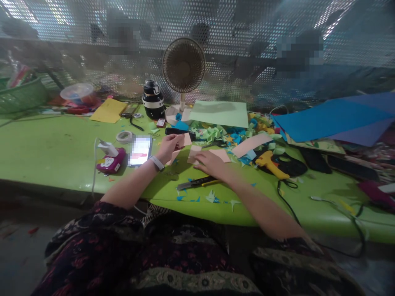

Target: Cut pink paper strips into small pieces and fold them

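Observation:
My left hand (pixel 169 147) is raised a little off the green table (pixel 55 152) and pinches a small piece of pale pink paper (pixel 186 139) between its fingers. My right hand (pixel 210 162) lies flat, fingers stretched out, pressing on another pale pink paper piece (pixel 222 154) on the table. A utility knife (pixel 197 182) with a yellow-and-black handle lies just in front of my right hand. Small blue and white paper scraps (pixel 212 198) are scattered near the table's front edge.
A phone (pixel 140 151) and a pink charger block (pixel 110 160) lie left of my hands. A yellow glue gun (pixel 271 164) with its cord is to the right. A small fan (pixel 183 68), black bottle (pixel 152 100), tape roll (pixel 124 136), paper scraps and blue paper sheets (pixel 333 119) lie behind.

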The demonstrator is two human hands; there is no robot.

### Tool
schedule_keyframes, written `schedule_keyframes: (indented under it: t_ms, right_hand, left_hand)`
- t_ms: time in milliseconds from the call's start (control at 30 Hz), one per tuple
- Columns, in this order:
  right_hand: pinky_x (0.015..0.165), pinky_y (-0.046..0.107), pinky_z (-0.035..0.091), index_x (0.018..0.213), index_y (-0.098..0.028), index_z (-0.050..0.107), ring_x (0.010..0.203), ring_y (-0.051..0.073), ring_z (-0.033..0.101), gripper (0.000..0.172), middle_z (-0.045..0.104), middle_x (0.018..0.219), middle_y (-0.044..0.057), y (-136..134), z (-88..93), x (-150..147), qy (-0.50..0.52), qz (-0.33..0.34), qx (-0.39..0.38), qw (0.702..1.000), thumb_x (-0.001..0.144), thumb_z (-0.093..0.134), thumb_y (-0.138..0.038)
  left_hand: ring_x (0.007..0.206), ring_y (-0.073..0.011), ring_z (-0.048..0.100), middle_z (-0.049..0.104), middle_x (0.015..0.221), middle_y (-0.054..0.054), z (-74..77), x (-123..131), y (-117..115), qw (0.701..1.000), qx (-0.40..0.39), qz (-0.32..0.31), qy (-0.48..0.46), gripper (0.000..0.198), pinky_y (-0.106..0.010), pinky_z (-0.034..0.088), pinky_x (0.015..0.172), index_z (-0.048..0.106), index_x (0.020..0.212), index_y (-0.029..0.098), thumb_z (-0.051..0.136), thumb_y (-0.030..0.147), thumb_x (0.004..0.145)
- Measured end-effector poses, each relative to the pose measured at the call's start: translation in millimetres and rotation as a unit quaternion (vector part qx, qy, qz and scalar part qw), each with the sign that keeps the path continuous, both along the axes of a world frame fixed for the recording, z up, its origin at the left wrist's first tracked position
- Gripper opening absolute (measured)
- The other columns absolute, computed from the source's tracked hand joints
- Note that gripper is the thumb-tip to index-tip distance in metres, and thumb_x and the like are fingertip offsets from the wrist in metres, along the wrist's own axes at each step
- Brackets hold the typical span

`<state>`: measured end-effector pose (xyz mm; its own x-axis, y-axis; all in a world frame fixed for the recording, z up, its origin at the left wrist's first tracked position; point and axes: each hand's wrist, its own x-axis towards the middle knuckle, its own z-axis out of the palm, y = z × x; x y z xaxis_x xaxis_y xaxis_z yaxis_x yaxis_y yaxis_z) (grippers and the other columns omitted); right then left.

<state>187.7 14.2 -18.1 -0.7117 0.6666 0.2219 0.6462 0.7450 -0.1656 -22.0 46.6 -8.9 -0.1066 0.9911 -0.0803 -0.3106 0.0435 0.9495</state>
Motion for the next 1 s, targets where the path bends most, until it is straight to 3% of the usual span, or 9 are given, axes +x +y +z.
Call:
schedule_keyframes:
  t_ms: [67,233,433,567,667,767,833,900,1000]
  right_hand:
    - [0.091,0.044,0.054,0.105,-0.015,0.073,0.103,0.028,0.066,0.019,0.071,0.112,0.016,5,-6.1,-5,-0.023,-0.001,0.02,1.0,0.094,0.061,-0.023]
    - [0.083,0.04,0.052,0.102,-0.011,0.074,0.097,0.027,0.065,0.021,0.071,0.102,0.017,8,-9.1,-6,-0.021,-0.024,0.046,0.998,0.096,0.054,-0.016]
    - [0.08,0.037,0.05,0.093,-0.02,0.072,0.092,0.025,0.064,0.02,0.071,0.095,0.01,17,4.9,23,0.122,-0.114,0.064,0.984,0.095,0.052,-0.018]
    - [0.083,0.038,0.05,0.093,-0.021,0.071,0.094,0.026,0.065,0.019,0.072,0.095,0.009,16,14.5,35,0.189,-0.115,0.071,0.973,0.096,0.053,-0.024]
    - [0.085,0.039,0.05,0.093,-0.022,0.071,0.095,0.026,0.065,0.019,0.072,0.095,0.009,12,19.3,34,0.19,-0.095,0.058,0.975,0.096,0.053,-0.026]
    - [0.085,0.039,0.05,0.095,-0.021,0.071,0.094,0.026,0.064,0.02,0.072,0.096,0.01,7,23.3,33,0.194,-0.076,0.058,0.976,0.097,0.053,-0.028]
    - [0.086,0.04,0.05,0.096,-0.02,0.071,0.095,0.026,0.064,0.021,0.072,0.097,0.011,2,25.7,31,0.194,-0.065,0.067,0.976,0.098,0.052,-0.028]
    - [0.087,0.04,0.05,0.098,-0.019,0.071,0.097,0.026,0.064,0.023,0.072,0.099,0.011,-3,27.6,28,0.185,-0.047,0.075,0.979,0.099,0.05,-0.028]
    - [0.09,0.041,0.051,0.101,-0.019,0.072,0.099,0.026,0.065,0.023,0.073,0.103,0.012,-12,28.4,21,0.147,0.008,0.078,0.986,0.099,0.049,-0.025]
  left_hand:
    - [0.054,-0.0082,0.052,0.054,0.06,0.002,-1.9,0,0,1.0,0.009,-0.008,0.015,0.031,-0.026,0.053,0.061,0.058,0.064,0.016,0.084,0.034,0.067]
    - [0.057,-0.01,0.055,0.056,0.061,0.001,-6.7,-1,0,0.999,0.023,-0.014,0.04,0.03,-0.025,0.051,0.061,0.06,0.065,0.016,0.083,0.036,0.068]
    - [0.053,-0.0118,0.053,0.058,0.059,0.0,-11.4,4,-6,0.989,0.014,-0.084,0.121,0.033,-0.024,0.042,0.052,0.059,0.061,0.018,0.081,0.041,0.069]
    - [0.046,-0.0127,0.042,0.053,0.05,-0.001,-10.8,6,-13,0.942,0.038,-0.125,0.31,0.032,-0.027,0.031,0.048,0.063,0.057,0.019,0.076,0.04,0.076]
    - [0.05,-0.0165,0.046,0.054,0.051,-0.003,-8.8,5,-18,0.889,0.128,-0.11,0.425,0.028,-0.029,0.036,0.055,0.064,0.058,0.02,0.075,0.037,0.078]
    - [0.063,-0.0205,0.055,0.06,0.068,-0.006,-5.4,3,-21,0.853,0.196,-0.058,0.48,0.017,-0.032,0.042,0.067,0.069,0.072,0.02,0.078,0.034,0.074]
    - [0.078,-0.0232,0.06,0.063,0.082,-0.008,-1.3,3,-21,0.861,0.219,-0.027,0.458,0.019,-0.032,0.044,0.077,0.07,0.078,0.02,0.08,0.035,0.072]
    - [0.087,-0.0245,0.062,0.064,0.087,-0.009,3.5,6,-22,0.902,0.198,-0.031,0.382,0.025,-0.032,0.045,0.081,0.069,0.077,0.019,0.078,0.042,0.075]
    - [0.079,-0.0226,0.065,0.067,0.08,-0.01,7.9,11,-24,0.973,0.046,-0.139,0.178,0.048,-0.033,0.05,0.075,0.07,0.076,0.016,0.065,0.063,0.081]
